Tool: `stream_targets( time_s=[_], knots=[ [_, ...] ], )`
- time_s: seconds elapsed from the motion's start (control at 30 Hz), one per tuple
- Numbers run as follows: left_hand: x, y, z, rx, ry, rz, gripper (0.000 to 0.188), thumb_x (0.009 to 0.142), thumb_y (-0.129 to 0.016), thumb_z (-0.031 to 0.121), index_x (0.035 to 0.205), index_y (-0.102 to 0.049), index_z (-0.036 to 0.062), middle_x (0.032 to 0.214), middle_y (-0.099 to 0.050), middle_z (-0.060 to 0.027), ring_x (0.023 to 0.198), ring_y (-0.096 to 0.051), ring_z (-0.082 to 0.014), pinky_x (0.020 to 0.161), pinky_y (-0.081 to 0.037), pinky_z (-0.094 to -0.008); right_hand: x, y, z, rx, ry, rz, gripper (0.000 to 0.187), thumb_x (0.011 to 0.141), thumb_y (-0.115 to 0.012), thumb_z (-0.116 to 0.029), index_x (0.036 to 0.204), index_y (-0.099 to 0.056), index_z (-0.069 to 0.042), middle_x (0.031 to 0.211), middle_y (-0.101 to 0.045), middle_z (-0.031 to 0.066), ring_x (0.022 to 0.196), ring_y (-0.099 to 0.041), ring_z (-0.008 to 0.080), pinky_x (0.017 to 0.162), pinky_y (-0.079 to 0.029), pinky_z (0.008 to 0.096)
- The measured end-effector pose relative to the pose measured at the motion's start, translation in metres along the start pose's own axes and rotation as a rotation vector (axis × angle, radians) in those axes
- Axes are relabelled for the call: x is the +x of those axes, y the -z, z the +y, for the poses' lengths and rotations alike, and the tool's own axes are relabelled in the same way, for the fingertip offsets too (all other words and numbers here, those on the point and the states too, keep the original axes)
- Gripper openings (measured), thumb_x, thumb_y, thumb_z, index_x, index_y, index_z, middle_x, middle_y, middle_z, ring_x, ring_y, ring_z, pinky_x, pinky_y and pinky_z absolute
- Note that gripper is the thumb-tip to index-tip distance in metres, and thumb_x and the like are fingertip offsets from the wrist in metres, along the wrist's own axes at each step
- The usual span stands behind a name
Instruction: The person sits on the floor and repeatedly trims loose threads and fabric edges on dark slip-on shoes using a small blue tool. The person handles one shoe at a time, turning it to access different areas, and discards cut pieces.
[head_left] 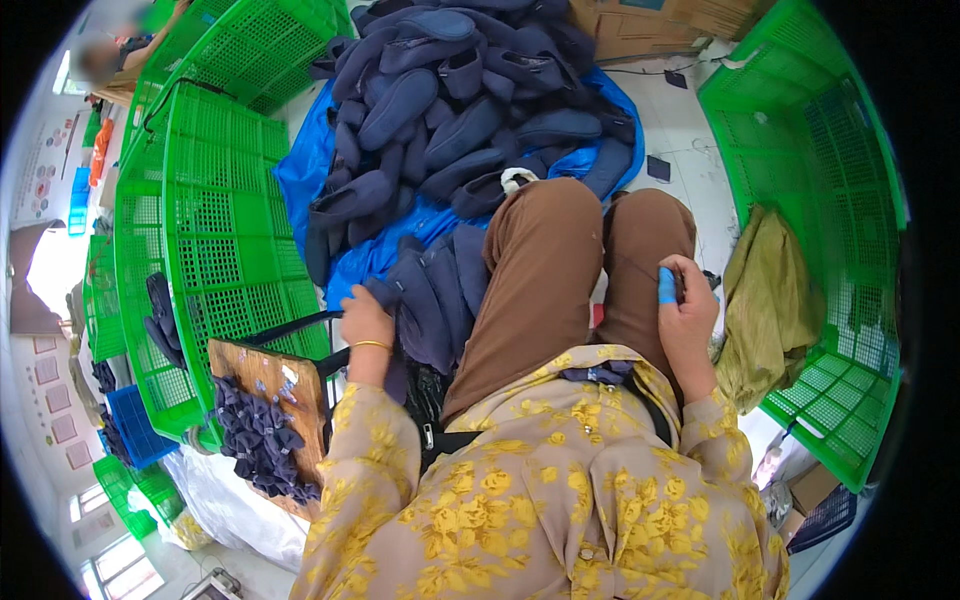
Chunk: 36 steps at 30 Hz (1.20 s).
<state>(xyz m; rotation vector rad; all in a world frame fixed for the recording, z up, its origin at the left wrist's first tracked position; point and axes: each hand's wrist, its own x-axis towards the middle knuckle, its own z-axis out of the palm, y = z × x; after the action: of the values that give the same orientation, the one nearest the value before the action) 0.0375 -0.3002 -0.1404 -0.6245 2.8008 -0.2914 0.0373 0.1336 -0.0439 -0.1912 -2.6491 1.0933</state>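
My left hand (367, 322), with a gold bangle at the wrist, is closed at the end of a navy slipper (386, 291) beside my left thigh; its fingertips are partly hidden. More navy slippers (432, 305) stand side by side against that leg. My right hand (688, 312) is held over my right thigh, fingers curled and pinched together. Blue tape (667, 286) wraps one of its fingers. Whatever the pinch holds is too small to make out. Dark bows (258, 437) lie heaped on a wooden board (232, 362) to my left.
Ahead, a big heap of navy slippers (440, 115) lies on a blue sheet (303, 165). Tall green plastic crates stand left (225, 215) and right (775, 130). An olive cloth sack (768, 300) leans by the right crate. Cardboard (650, 28) is at the back.
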Motion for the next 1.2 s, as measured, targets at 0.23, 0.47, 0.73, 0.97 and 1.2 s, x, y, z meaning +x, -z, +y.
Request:
stream_targets(
  time_s=[0.23,0.47,0.73,0.97,1.2],
  knots=[
    [-0.026,0.196,0.016,-1.231,0.015,0.160,0.039,0.078,-0.068,0.015,0.108,-0.051,-0.0037,0.087,-0.065,-0.0173,0.061,-0.065,-0.0236,0.045,-0.054,-0.0319,-0.010,0.016,0.008,0.370,-0.127,0.014,0.007,0.093,-0.061,-0.005,0.099,-0.063,-0.005,0.081,-0.059,-0.0041,0.066,-0.043,0.0021,0.056,-0.036,0.0210],
    [-0.106,0.190,0.129,-1.836,-0.040,-0.420,0.039,0.086,-0.071,0.026,0.107,-0.054,-0.0027,0.089,-0.066,-0.0160,0.056,-0.063,-0.0186,0.044,-0.054,-0.0288,-0.056,0.065,0.016,0.475,-0.237,0.008,0.006,0.092,-0.061,-0.004,0.098,-0.062,-0.005,0.078,-0.053,-0.0081,0.065,-0.037,0.0014,0.057,-0.033,0.0192],
    [-0.154,0.156,0.130,-1.040,-0.882,-0.108,0.011,0.082,-0.071,0.013,0.084,-0.064,0.0043,0.078,-0.062,-0.0082,0.066,-0.062,-0.0204,0.060,-0.049,-0.0317,-0.090,0.093,-0.012,0.459,-0.207,-0.312,0.010,0.088,-0.065,-0.004,0.098,-0.064,-0.005,0.079,-0.060,-0.0016,0.064,-0.046,0.0044,0.058,-0.039,0.0222],
    [-0.162,0.154,0.125,-0.760,-1.175,-0.011,0.019,0.076,-0.073,0.006,0.094,-0.068,0.0030,0.090,-0.062,-0.0124,0.082,-0.062,-0.0310,0.069,-0.051,-0.0370,-0.078,0.053,-0.035,0.142,0.235,-0.511,0.023,0.082,-0.067,-0.010,0.105,-0.065,-0.010,0.093,-0.068,0.0102,0.080,-0.066,0.0305,0.068,-0.052,0.0378],
    [-0.162,0.166,0.118,-0.950,-0.994,-0.286,0.042,0.074,-0.074,0.003,0.114,-0.062,0.0058,0.100,-0.060,-0.0101,0.085,-0.061,-0.0243,0.075,-0.052,-0.0333,-0.067,0.066,-0.038,0.544,-0.162,-0.562,0.014,0.086,-0.067,-0.009,0.099,-0.063,-0.006,0.079,-0.059,-0.0018,0.067,-0.053,0.0076,0.060,-0.043,0.0237]
  ],
)
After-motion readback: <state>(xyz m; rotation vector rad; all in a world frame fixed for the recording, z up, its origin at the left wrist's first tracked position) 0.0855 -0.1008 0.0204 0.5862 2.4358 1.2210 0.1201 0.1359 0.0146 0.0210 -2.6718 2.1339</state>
